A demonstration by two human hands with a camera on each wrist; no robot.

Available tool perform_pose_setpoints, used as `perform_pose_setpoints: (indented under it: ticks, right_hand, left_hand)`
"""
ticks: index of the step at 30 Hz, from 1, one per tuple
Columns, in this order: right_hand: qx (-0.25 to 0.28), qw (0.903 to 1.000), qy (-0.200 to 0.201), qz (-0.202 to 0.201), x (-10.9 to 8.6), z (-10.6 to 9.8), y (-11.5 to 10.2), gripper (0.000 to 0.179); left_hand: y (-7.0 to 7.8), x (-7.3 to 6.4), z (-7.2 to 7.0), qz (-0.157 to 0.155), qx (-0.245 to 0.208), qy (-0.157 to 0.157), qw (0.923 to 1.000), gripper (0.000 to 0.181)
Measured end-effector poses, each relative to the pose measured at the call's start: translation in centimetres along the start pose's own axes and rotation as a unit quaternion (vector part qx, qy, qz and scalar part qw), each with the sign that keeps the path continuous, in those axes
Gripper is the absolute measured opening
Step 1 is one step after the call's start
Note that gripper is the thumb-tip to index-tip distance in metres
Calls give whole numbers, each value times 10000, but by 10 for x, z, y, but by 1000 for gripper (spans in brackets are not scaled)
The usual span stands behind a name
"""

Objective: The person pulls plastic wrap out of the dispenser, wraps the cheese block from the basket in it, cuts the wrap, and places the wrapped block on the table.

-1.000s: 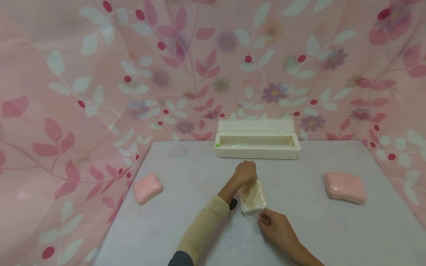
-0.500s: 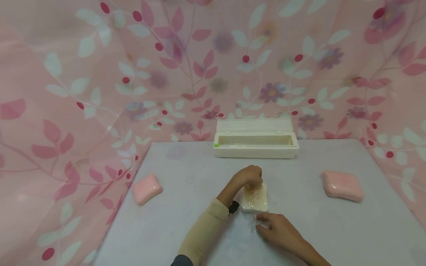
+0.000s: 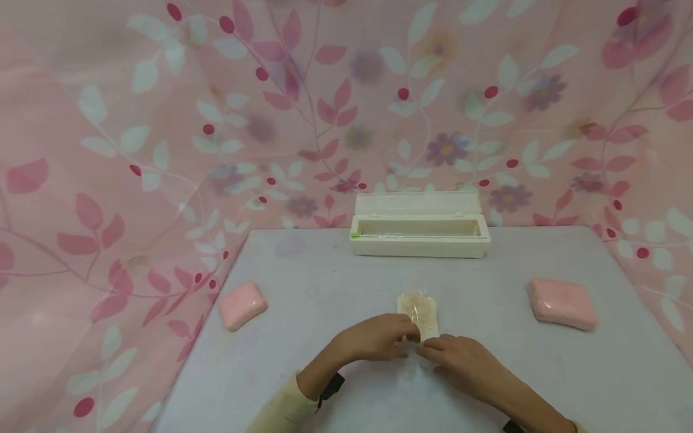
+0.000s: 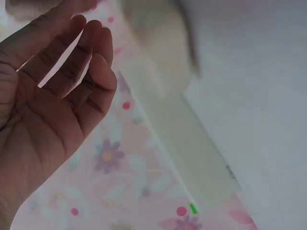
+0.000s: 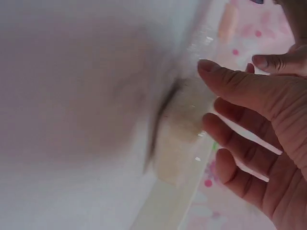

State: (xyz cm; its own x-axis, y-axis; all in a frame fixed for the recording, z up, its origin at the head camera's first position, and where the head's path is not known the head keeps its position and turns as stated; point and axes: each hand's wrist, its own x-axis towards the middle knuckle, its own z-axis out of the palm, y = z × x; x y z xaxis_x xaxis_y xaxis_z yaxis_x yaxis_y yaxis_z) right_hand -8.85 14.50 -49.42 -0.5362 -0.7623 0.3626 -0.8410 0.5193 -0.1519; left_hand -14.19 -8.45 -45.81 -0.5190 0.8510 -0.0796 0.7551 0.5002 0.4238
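A cream-white block (image 3: 428,313) shaped like a bar of soap lies on the table, wrapped in clear plastic film. Loose film (image 5: 201,43) sticks out from its near end. My left hand (image 3: 373,340) is at the block's near left corner, fingers loosely bent; the left wrist view shows nothing in its palm. Across from it, my right hand (image 3: 468,364) has its fingertips right by the near edge and the loose film. In the right wrist view its thumb and fingers are apart, beside the block (image 5: 177,134).
Behind the block stands a long white cling film dispenser (image 3: 419,248), its lid up and a green tab (image 3: 355,235) at its left end. One pink block (image 3: 242,305) lies at the left, another pink block (image 3: 563,304) at the right. A floral curtain (image 3: 346,108) hangs behind.
My left hand has left the block's far end and come round to its near left corner. My right hand has stayed near the near end. The block's whole top now shows more.
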Motion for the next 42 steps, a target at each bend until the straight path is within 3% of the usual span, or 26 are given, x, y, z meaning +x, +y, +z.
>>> perform_pose_setpoints:
  ticks: [3,6,10,18,25,30,33,36,42]
  right_hand:
    - [-528,9968,57,-597,3,9,5,44]
    - [-983,9914,74,-861,5,17,7,35]
    - [-1218,9885,174,-881,7,26,8,28]
    - [-976,9888,454,-1030,7,42,16,24]
    - [-202,9929,877,-773,6,40,21,13]
    - [535,9943,919,-57,5,36,15,21]
    - [666,9934,785,502,5,34,12,19]
    - [672,9917,615,909,7,35,10,16]
    - [662,9880,665,1230,10,36,8,16]
  left_hand:
    - [3,-9,20,87,766,121,9970,39]
    - [4,-13,35,84,1539,325,9875,47]
    - [6,-12,47,-33,1954,437,9798,46]
    - [12,-11,62,-153,2563,702,9639,24]
    - [10,-11,67,-307,3035,1078,9462,44]
    - [8,-6,70,-312,3351,1745,9254,19]
    - [7,-3,70,-258,3387,2034,9183,10]
    - [6,-2,66,-176,3135,2168,9243,11]
    - [5,-1,59,-241,2169,2091,9532,14]
